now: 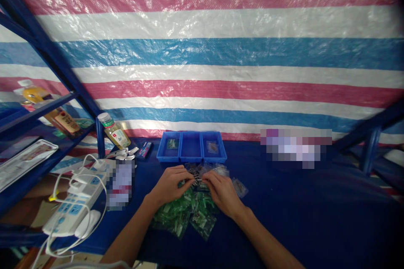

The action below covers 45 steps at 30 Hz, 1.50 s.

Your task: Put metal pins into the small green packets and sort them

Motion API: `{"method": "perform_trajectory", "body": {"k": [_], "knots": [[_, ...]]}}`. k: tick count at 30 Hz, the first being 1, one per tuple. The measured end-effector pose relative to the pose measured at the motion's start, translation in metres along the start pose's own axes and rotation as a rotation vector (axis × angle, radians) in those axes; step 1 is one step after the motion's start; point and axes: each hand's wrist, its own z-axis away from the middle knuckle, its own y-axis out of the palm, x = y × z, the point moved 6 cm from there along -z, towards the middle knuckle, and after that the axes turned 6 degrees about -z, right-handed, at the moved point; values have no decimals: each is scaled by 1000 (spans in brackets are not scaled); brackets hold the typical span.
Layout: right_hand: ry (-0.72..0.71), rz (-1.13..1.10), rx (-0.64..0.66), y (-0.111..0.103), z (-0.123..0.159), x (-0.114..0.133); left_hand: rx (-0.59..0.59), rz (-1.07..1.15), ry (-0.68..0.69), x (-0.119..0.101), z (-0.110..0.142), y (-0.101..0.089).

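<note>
My left hand (176, 183) and my right hand (221, 189) meet over the blue table, fingers pinched together. Between the fingertips is a cluster of small, dark and silvery screw-like metal pieces (197, 174); whether a clear bag surrounds them I cannot tell. Beneath and in front of my hands lies a heap of small clear bags with green contents (176, 214). More clear bags (221, 170) with greyish contents are behind my right hand, and another clear bag (240, 188) rests to its right.
A blue three-compartment tray (191, 160) stands behind my hands, with a small bag in each outer compartment. A power strip (77, 201) with tangled white cables lies left, near a drink bottle (114, 131) and a small box (144, 150). Blue frame posts flank the table (299, 210).
</note>
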Motion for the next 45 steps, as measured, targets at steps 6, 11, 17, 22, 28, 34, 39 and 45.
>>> {"method": "perform_trajectory", "body": {"k": [6, 11, 17, 22, 28, 34, 39, 45], "knots": [[21, 9, -3, -2, -1, -1, -13, 9, -1, 1, 1, 0], [37, 17, -26, -5, -1, -3, -14, 6, -17, 4, 1, -1], [51, 23, -18, -6, -1, -4, -17, -2, -12, 4, 1, -2], [72, 20, -2, -4, 0, -7, -36, 0, -15, 4, 1, -4], [65, -14, -26, -2, 1, -7, -36, 6, -11, 4, 2, -1], [64, -85, -45, -1, 0, -3, -25, 20, -11, 1, 2, 1], [33, -92, -39, 5, 0, 3, -8, 47, 16, -4, 1, 3], [47, -104, -29, 6, 1, 4, 9, 62, 15, -5, 0, 4]]}}
